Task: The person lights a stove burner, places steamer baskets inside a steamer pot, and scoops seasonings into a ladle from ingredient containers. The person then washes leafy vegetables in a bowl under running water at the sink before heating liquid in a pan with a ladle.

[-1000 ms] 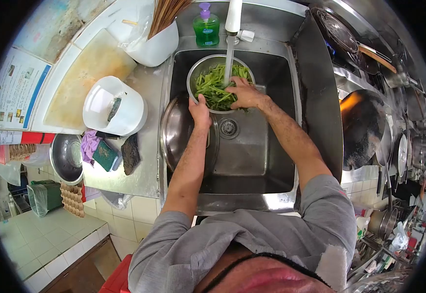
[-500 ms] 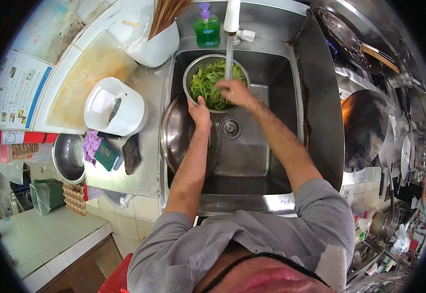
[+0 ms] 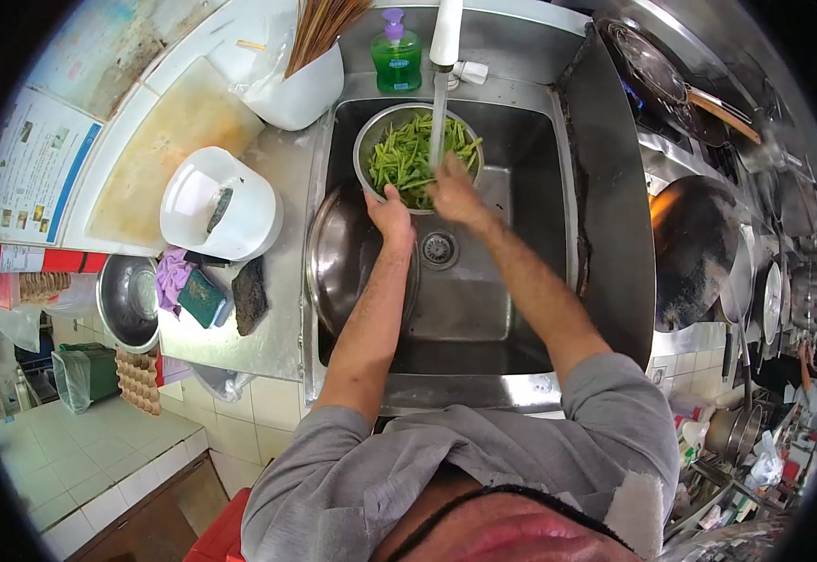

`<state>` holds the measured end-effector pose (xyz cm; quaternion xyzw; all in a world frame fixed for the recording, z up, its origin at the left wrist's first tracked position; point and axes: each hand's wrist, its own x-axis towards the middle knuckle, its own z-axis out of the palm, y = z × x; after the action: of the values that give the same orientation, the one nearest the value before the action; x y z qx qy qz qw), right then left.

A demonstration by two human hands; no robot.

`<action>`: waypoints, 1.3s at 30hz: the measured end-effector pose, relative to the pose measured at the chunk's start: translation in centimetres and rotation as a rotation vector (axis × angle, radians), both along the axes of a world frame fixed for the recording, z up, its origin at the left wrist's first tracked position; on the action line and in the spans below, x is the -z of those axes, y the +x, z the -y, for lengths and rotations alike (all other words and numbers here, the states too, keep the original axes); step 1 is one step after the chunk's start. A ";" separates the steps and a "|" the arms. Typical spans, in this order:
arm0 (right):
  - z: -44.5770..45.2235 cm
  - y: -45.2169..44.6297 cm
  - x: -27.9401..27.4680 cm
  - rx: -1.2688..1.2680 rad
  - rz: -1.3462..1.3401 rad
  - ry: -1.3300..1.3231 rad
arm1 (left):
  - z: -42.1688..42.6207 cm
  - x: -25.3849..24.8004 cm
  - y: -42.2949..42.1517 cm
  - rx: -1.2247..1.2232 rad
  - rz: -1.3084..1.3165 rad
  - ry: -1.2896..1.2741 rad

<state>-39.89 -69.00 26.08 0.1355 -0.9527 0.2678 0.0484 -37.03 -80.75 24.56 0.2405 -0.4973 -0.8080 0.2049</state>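
Note:
A steel bowl (image 3: pixel 361 167) full of cut green vegetables (image 3: pixel 399 155) is held over the back of the sink (image 3: pixel 460 309). My left hand (image 3: pixel 391 217) grips the bowl's near left rim, thumb on top. At the bowl's near right side, my right hand (image 3: pixel 455 192) touches the greens; it is smeared by motion and its fingers are partly hidden. Water runs from the white faucet (image 3: pixel 446 37) down into the bowl. A large round steel lid or pan (image 3: pixel 338 253) leans in the sink's left part, partly under my left forearm.
Left of the sink are a white tub (image 3: pixel 263 215), a green scouring pad (image 3: pixel 201 298), a purple cloth (image 3: pixel 173 279) and a dark stone-like block (image 3: pixel 250 296). Green soap (image 3: pixel 397 64) stands behind. Beyond the right partition (image 3: pixel 619 187), a blackened wok (image 3: pixel 694 253) sits near a flame.
My right hand lifted off the greens, then came back down to the bowl's near right side. The greens have shifted and lie differently. My left hand stays on the rim.

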 end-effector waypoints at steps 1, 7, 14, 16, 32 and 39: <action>1.1 1.4 -0.5 -0.047 0.128 0.033 | -0.3 0.0 0.2 0.002 0.002 -0.001; -1.2 -3.0 -1.0 -0.252 0.102 -0.105 | -2.3 -0.8 1.5 0.019 -0.006 -0.172; -0.1 -4.8 -3.1 0.077 0.397 -0.776 | 0.7 -1.5 0.3 0.019 -0.061 -0.201; 0.2 -5.4 -3.9 0.074 0.386 -0.879 | 2.3 -3.6 0.6 0.098 0.006 -0.274; -1.8 -6.7 -5.5 -0.056 0.472 -1.086 | 0.3 -2.0 2.5 0.152 0.144 -0.054; 1.4 -6.9 -5.9 0.009 0.874 -1.926 | -0.7 -1.7 3.6 0.175 0.027 -0.168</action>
<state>-46.83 -70.38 32.02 -0.0719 -0.2732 0.9358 -0.2107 -33.41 -80.04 26.29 0.1892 -0.5850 -0.7749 0.1463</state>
